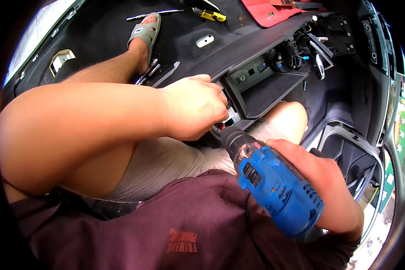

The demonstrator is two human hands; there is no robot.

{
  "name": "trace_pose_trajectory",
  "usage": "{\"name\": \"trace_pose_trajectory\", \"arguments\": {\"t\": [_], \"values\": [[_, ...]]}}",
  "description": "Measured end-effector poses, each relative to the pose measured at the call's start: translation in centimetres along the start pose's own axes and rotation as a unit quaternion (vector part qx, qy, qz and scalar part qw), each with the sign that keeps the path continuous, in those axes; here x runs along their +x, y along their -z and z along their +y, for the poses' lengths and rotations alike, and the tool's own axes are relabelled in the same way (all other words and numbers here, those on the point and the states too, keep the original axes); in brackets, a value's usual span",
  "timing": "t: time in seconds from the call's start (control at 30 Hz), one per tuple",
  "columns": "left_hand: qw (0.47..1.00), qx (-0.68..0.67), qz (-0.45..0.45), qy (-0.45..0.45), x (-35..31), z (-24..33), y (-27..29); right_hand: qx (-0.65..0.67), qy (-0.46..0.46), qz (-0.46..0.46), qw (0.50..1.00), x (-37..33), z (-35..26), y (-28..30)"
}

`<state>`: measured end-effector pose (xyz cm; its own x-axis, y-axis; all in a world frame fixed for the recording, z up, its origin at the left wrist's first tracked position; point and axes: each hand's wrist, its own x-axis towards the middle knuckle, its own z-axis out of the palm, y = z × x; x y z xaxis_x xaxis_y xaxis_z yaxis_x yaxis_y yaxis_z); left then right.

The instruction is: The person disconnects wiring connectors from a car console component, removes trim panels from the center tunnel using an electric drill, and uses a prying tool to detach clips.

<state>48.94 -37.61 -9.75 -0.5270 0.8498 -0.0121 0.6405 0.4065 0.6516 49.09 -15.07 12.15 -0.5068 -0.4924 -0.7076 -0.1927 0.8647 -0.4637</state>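
- Car cabin, partly stripped: dark floor lining [99,42] bare at upper left, door [344,148] at right. Wearer sits with legs either side of a dark centre console [231,60].
- Work spot: near end of the console, just beside its open compartment [272,90]. Partly covered by the left hand.
- Right hand [319,175]: gripping a blue power drill [279,189], thumb over the top of the body. Handle and most finger ends hidden behind it.
- Drill: slanted across the lap, chuck [234,137] aimed at the console. Red piece [222,126] shows at its nose; tip beyond that out of sight.
- Left hand [195,108]: fingers curled down at the work spot, right by the red piece. Fingertips hidden; cannot tell whether they pinch the bit, a small part or nothing.
- Progress, as judged: mid-step, tool brought to the spot. Whether a fastener sits there, and how far it is turned, cannot be told.
- Console's far end is opened up, wiring [297,56] exposed, blue connector [306,57] among it. Covering there not in place. Parts coming off or going on? Nothing here settles it.
- Lying on the floor: metal sockets [154,69] near the sandalled foot [144,38]; beyond, a slim metal rod [155,14] and a yellow-and-black tool [211,16], well apart from both hands.
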Motion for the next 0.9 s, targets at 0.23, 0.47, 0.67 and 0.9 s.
{"name": "trace_pose_trajectory", "arguments": {"t": [0.23, 0.47, 0.67, 0.9], "values": [[0.997, 0.048, -0.060, 0.014, 2.0, 0.3, 0.5, 0.043, -0.027, 0.061, 0.997, -0.6, 0.5, -0.6], [0.991, 0.081, -0.107, -0.003, 3.1, -0.3, 1.5, 0.091, -0.022, 0.084, 0.992, -1.1, 1.6, -0.9], [0.989, 0.094, -0.102, -0.046, 2.7, -0.5, 0.2, -0.036, 0.083, 0.087, 0.992, -1.4, 2.6, -0.5], [0.998, -0.045, 0.020, 0.025, 4.1, -0.4, 2.7, 0.260, -0.004, 0.354, 0.898, -10.0, 11.9, -2.6]]}}
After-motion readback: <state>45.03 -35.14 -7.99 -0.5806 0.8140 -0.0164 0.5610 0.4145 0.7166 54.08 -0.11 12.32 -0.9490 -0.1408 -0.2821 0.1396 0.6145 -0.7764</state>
